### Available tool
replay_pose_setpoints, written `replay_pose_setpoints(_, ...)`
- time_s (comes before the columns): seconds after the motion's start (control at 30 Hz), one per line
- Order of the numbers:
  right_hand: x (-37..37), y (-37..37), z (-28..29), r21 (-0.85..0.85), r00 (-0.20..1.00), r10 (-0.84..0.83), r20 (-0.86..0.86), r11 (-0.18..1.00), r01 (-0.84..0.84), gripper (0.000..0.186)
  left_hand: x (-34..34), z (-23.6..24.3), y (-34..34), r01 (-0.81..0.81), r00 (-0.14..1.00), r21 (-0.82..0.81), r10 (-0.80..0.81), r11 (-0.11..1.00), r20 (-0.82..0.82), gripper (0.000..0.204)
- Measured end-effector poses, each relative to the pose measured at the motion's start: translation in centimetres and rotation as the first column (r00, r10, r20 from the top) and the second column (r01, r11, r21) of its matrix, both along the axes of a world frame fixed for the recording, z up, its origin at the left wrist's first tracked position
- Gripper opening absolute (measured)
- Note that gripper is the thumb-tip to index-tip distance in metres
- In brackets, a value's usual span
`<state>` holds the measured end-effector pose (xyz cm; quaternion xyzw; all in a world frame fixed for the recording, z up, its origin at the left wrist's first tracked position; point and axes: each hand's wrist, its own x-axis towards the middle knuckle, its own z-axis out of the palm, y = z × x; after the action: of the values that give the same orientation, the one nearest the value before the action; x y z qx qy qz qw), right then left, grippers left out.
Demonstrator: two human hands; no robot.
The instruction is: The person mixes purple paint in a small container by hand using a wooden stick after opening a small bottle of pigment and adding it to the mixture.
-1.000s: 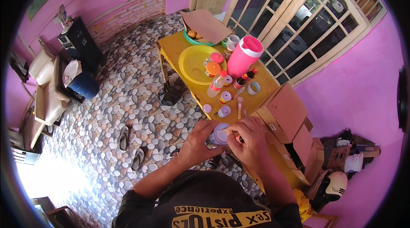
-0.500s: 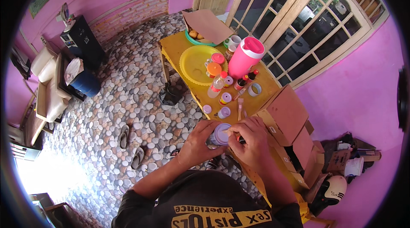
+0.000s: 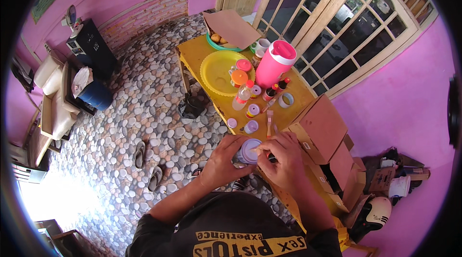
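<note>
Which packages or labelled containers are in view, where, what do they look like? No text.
Purple-lidded jar: gripped by left hand, right hand on the lid.
Brown cardboard boxes: stacked right of the hands.
Pink jug: far side of the yellow table.
Labelled clear bottle: mid-table, upright.

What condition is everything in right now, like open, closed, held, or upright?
Small jar: lavender lid on, held by both hands.
Left hand: gripping the jar's side.
Right hand: fingers at the lid.
Pink jug: upright, lid on.
Yellow basin: empty.
Clear bottle: upright, capped.
Cardboard box: closed.
</note>
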<state>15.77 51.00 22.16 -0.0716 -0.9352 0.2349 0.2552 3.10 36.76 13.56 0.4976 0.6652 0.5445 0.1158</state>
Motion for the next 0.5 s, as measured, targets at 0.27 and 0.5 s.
replay_pose_setpoints(0.27,0.53,0.52,0.96,0.115,0.997,-0.073,0.024,0.991,0.069,0.016,0.17,0.31,0.01,-0.004,1.0,-0.003,0.004,1.0,0.028,0.067)
replay_pose_setpoints(0.5,0.08,-0.02,0.37,0.027,0.999,-0.049,0.004,0.998,0.049,0.015,0.25,0.62,0.03,0.022,1.0,-0.001,-0.022,1.0,0.006,0.069)
